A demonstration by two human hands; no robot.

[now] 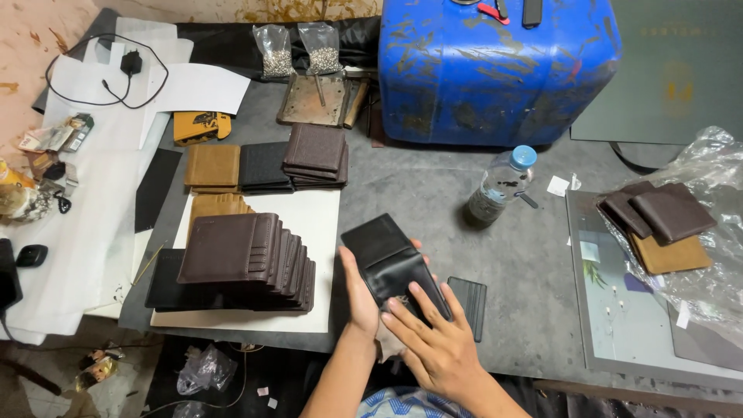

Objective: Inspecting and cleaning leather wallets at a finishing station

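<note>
both hands are low in the middle of the frame, working one black wallet [391, 263]. it's lying open, and its long axis runs diagonally from upper left down to lower right. the top flap sticks up and away from the person, toward the centre of the frame.

left hand [360, 298] is under and behind the wallet's left edge. palm cups it, thumb sits along the side, fingers curled round the back where you can't see them. so it's gripping, not spread. right hand [433, 344] comes in from the lower right with fingers out flat and a bit fanned, tips pressed on the wallet's lower inner panel. it isn't pinching anything. the wallet sits between the two hands, above the right one and just right of the left. both touch it, and the left carries it.

just right of the hands a small dark card sleeve [470, 303] lies flat on the grey desk [433, 193], close to the right hand but apart from it.

left of centre there's a fanned stack of brown wallets [248, 259] on a white sheet [313, 217], with more piles [267, 164] in tan, black and brown above it. a water bottle [501, 188] stands right of centre, below a big blue drum [495, 66]. far right, more wallets in a clear bag [669, 224].
</note>
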